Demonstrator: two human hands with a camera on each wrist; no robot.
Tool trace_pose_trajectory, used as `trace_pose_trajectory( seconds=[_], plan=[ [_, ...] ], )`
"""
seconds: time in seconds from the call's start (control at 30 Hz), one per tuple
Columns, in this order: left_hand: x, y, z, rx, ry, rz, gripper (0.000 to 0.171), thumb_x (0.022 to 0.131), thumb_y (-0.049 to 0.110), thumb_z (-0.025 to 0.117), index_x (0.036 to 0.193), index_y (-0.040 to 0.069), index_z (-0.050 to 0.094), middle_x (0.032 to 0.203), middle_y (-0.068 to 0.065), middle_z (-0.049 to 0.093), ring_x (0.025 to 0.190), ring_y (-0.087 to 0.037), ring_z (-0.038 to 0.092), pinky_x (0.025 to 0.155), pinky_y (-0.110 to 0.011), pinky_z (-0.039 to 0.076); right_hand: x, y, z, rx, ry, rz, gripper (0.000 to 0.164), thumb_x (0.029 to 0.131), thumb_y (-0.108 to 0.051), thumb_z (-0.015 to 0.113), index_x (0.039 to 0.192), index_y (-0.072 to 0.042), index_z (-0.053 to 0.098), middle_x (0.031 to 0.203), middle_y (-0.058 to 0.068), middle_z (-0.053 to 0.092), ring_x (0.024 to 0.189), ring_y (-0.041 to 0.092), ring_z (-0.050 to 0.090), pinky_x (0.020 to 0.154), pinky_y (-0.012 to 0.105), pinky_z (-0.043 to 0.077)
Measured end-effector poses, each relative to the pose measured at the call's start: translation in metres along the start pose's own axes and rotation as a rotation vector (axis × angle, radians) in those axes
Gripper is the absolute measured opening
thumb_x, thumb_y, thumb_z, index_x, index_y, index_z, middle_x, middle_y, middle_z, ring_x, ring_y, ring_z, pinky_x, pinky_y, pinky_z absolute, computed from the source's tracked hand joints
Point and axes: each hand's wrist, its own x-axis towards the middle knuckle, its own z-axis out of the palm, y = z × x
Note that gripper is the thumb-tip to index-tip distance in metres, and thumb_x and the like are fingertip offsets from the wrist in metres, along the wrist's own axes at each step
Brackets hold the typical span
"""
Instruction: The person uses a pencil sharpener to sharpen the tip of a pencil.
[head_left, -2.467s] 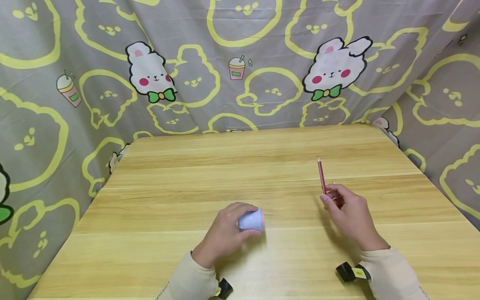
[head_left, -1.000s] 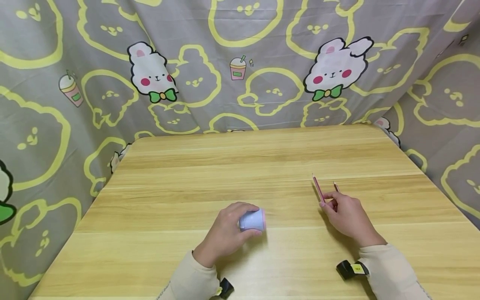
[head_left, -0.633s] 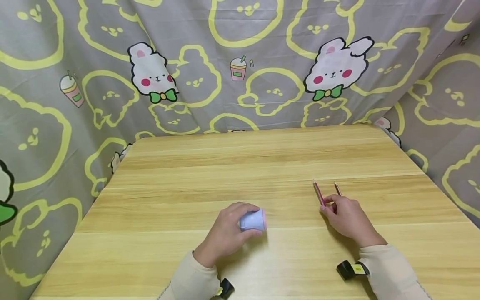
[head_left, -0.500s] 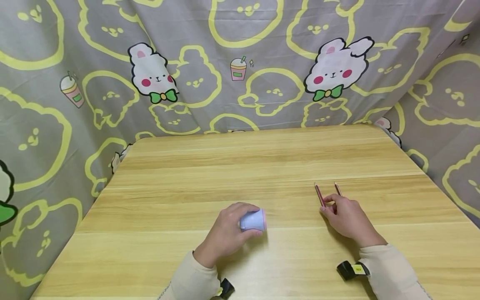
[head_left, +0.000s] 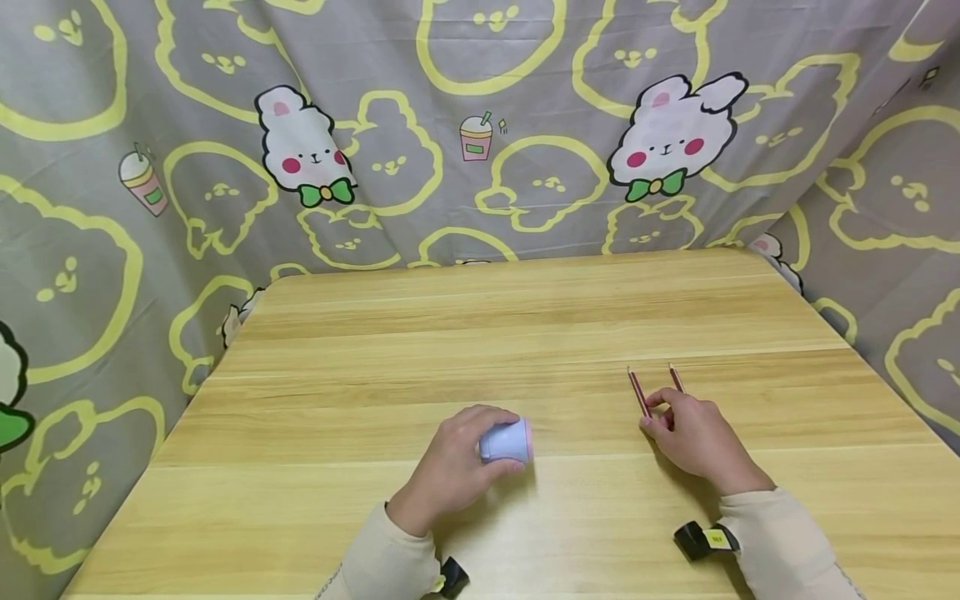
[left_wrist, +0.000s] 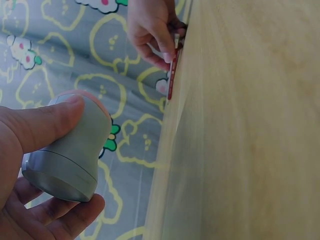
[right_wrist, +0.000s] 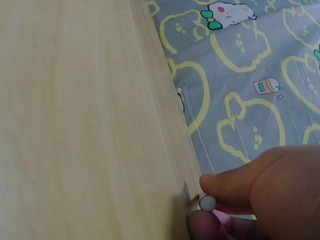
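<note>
My left hand (head_left: 450,462) holds a small light-blue waisted cylinder (head_left: 505,441) with a pink end, tipped on its side; its kind is unclear. Thumb and fingers lie around it in the left wrist view, where a seam and a darker base (left_wrist: 60,172) show. To the right, my right hand (head_left: 701,435) pinches a red pencil (head_left: 639,392) near its rear end, its tip pointing away from me. The pencil's white round end (right_wrist: 207,203) shows between thumb and finger in the right wrist view. A second pencil (head_left: 677,377) lies just beyond that hand, its rear part hidden.
A wood-grain table (head_left: 337,350) spreads under both hands. Grey curtains (head_left: 420,192) with yellow outlines and bear prints hang along its back and sides. Each wrist carries a small black camera, such as the right one (head_left: 692,542).
The pencil in my right hand has swung down from a raised slant to low near the table. The hand shifted slightly, so more of the second pencil shows. My left hand stays put.
</note>
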Motion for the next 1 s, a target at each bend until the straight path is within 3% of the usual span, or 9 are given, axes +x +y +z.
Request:
trace_pose_trajectory(
  seconds=[0.5, 1.0],
  plan=[
    [0.001, 0.000, 0.000, 0.002, 0.005, 0.011, 0.045, 0.075, 0.016, 0.085, 0.114, 0.007, 0.065, 0.114, -0.006, 0.066, 0.098, -0.020, 0.061, 0.073, -0.028, 0.052, 0.000, -0.002, -0.002, 0.007, -0.019, 0.008, 0.020, 0.092, -0.015, 0.065, 0.106, -0.001, 0.061, 0.061, -0.004, 0.046, 0.053, 0.014, 0.040, 0.050, 0.027, 0.031],
    [0.000, 0.000, -0.001, -0.003, -0.005, -0.011, 0.046, 0.075, 0.019, 0.085, 0.116, 0.009, 0.065, 0.116, -0.005, 0.065, 0.097, -0.019, 0.060, 0.072, -0.027, 0.052, -0.003, 0.003, -0.021, -0.007, -0.015, 0.058, 0.035, 0.095, -0.025, 0.062, 0.115, 0.004, 0.059, 0.075, 0.000, 0.055, 0.060, 0.016, 0.046, 0.055, 0.032, 0.037]
  ],
)
